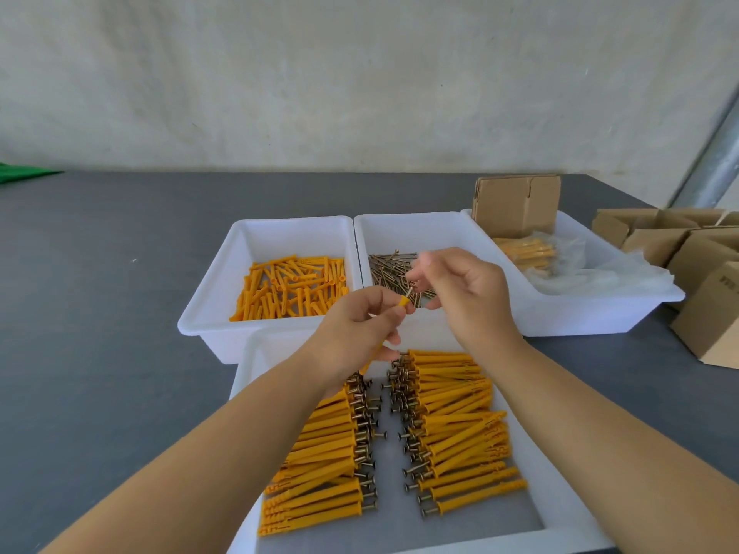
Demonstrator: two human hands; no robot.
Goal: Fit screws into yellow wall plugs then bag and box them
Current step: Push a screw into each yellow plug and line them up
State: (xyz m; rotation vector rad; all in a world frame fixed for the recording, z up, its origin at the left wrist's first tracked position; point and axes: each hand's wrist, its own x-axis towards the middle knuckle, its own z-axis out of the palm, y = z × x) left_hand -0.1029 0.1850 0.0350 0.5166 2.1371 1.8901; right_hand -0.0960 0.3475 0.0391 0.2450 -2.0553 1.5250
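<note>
Left hand (356, 325) gripping a yellow wall plug (402, 303) between curled fingers and thumb, right hand (460, 289) pinching a screw (408, 293) at the plug's upper end, both hovering above the tray of assembled plugs (452, 429), loose screws (390, 269) lying just beyond the fingertips

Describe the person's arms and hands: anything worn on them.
Both forearms are bare as far as the frame shows: no sleeves in view. The left hand and right hand wear no gloves; no rings, watch or bands are visible. Fingernails look short and unpainted.
</note>
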